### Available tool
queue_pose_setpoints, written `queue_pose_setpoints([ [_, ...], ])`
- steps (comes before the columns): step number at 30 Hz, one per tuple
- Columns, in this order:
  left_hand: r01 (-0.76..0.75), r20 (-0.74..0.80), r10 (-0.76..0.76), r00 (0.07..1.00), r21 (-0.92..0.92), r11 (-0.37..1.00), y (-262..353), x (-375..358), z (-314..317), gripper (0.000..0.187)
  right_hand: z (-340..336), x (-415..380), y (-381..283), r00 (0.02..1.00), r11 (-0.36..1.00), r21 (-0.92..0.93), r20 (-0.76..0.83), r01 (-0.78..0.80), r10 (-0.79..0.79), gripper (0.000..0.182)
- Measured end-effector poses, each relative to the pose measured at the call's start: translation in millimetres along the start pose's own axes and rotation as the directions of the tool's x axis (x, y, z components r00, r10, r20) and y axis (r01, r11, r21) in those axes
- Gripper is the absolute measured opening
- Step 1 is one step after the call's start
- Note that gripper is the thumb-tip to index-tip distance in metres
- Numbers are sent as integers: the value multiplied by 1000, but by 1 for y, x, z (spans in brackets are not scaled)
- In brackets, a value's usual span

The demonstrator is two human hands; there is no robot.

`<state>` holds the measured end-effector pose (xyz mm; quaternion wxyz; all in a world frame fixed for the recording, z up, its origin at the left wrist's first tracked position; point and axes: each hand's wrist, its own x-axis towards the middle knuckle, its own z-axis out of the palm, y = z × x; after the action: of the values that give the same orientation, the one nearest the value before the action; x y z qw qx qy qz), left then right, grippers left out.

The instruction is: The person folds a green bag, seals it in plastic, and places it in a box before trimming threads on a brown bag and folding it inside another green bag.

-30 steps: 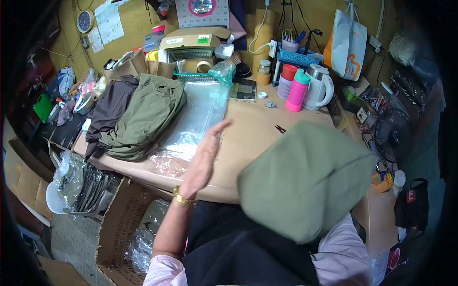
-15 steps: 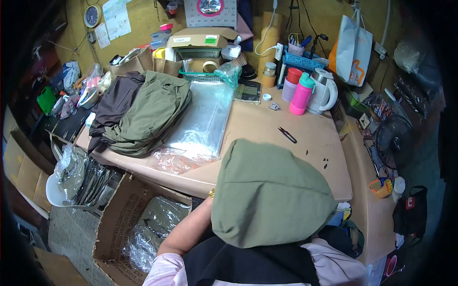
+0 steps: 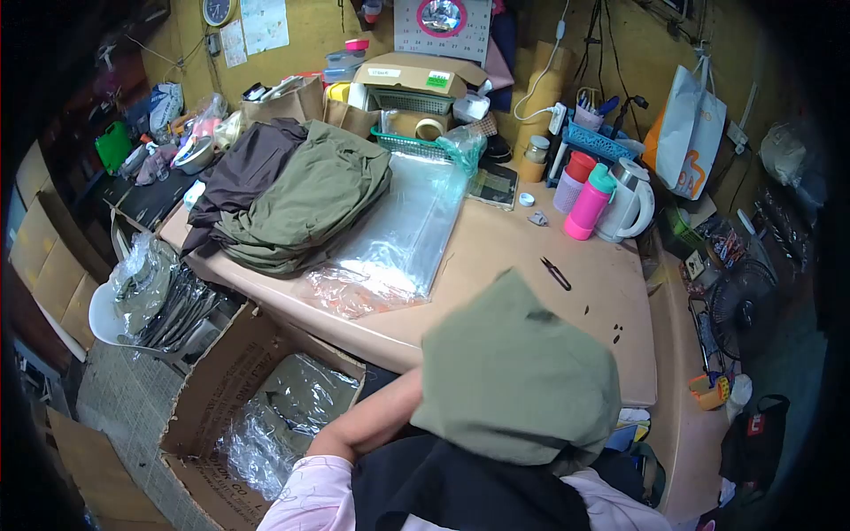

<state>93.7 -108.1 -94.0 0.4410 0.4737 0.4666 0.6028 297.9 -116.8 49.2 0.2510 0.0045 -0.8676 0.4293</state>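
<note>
An olive-green piece of sewn fabric [image 3: 522,380], raised and bulging like a hood or bag, fills the space in front of my chest. My left forearm [image 3: 376,416] reaches in behind its left edge; the hand itself is hidden by the cloth. Nothing of my right hand shows, as the same fabric covers that side. Beyond the cloth, small thread snips [image 3: 556,273] lie on the tan tabletop [image 3: 496,234]. To the left rests a heap of folded olive-green fabric [image 3: 310,199] beside dark fabric [image 3: 243,168].
Clear plastic sheets [image 3: 407,230] lie on the table. A pink bottle [image 3: 584,212] and a white kettle [image 3: 627,203] stand at the back right. At lower left are an open cardboard box [image 3: 208,389] holding plastic-wrapped fabric and a white tub [image 3: 111,319]. A fan [image 3: 742,305] is at right.
The fabric has shifted and its top has risen into a point, with the surface blurred by motion. My view has turned slightly, so the table and wall appear further right and lower.
</note>
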Motion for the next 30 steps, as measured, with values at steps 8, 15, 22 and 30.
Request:
queue_pose_setpoints([
  [8, -711, 356, 621, 698, 446, 543, 196, -64, -38, 47, -33, 1, -16, 997, 998, -45, -51, 51, -53, 41],
  [15, -808, 640, 628, 443, 589, -29, 265, -4, 1, 16, -23, 70, 11, 992, 997, -20, -101, 71, -72, 42],
  [22, -335, -23, 664, 747, 850, 406, 211, 79, -50, 28, -26, 73, 19, 992, 999, 12, -119, 32, -30, 42],
  [30, -75, -215, 204, 955, 488, 869, 77, 50, -47, 42, -20, 32, 17, 995, 1000, -24, -94, 10, -12, 42],
])
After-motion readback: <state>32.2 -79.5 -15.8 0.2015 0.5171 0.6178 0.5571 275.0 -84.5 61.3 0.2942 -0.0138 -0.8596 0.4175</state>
